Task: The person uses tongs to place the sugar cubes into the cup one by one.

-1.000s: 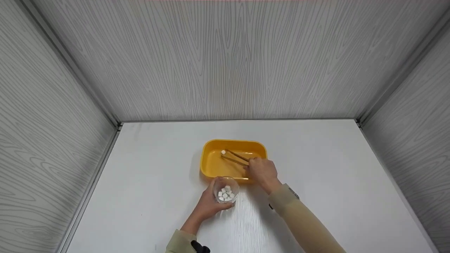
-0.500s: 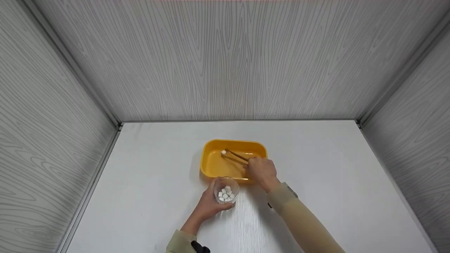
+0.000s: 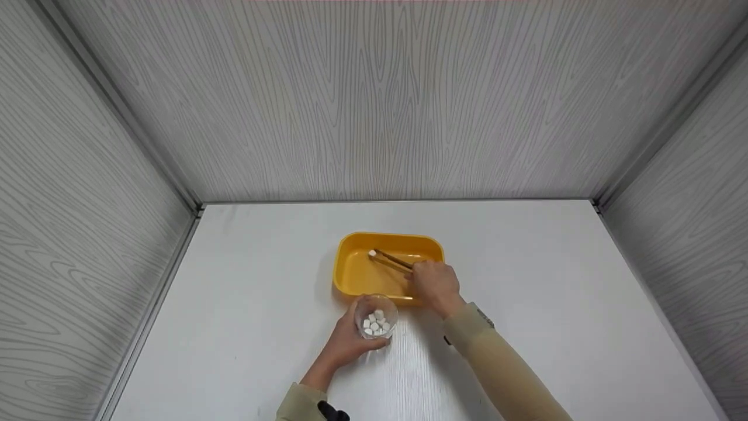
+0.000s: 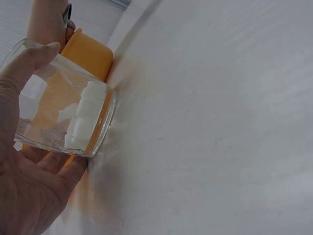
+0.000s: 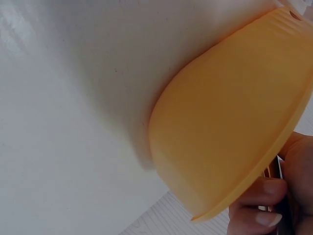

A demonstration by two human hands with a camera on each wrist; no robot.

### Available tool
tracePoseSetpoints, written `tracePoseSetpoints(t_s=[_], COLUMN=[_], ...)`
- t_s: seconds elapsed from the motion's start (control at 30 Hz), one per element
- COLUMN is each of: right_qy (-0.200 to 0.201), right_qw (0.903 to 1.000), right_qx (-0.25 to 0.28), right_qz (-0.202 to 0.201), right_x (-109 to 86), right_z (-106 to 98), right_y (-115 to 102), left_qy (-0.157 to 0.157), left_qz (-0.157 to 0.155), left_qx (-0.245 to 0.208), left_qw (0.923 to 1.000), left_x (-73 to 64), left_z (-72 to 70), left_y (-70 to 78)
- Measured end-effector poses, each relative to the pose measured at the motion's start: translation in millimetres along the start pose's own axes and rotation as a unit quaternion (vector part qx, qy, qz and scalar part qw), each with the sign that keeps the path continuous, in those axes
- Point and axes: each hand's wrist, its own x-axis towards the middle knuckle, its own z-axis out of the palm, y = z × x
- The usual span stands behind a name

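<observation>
My left hand (image 3: 345, 339) wraps round a clear glass cup (image 4: 68, 105), its thumb on one side and fingers on the other. Several small white cubes (image 3: 376, 323) lie in the bottom of the cup. The cup stands just in front of a yellow tray (image 3: 345, 280). Over the tray's right side, my right hand (image 3: 435, 285) grips slim dark tongs (image 3: 394, 259). A single white cube (image 3: 372, 253) is at the tongs' tips, low in the tray; whether it touches the floor I cannot tell. In the right wrist view, the tray wall hides the tips.
A white table (image 3: 245, 304) carries the tray and cup. Grey wood-grain panels enclose it at the back (image 3: 380, 105), left (image 3: 76, 234) and right (image 3: 689, 175). The tray's raised rim passes close under my right hand.
The tongs' arms have drawn closer together on the white cube, which has barely shifted. My left hand and the cup have stayed in place.
</observation>
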Motion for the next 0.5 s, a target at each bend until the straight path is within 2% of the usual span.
tracePoseSetpoints(t_s=[0.5], right_qy=[-0.028], right_qw=[0.9995], right_qx=[0.011], right_qz=[0.009], right_x=[0.9], right_z=[-0.8], right_y=[-0.2], left_qy=[-0.001], left_qz=[-0.003], left_qx=[-0.001], left_qw=[1.0000], left_x=[1.0], left_z=[-0.1], left_y=[-0.9])
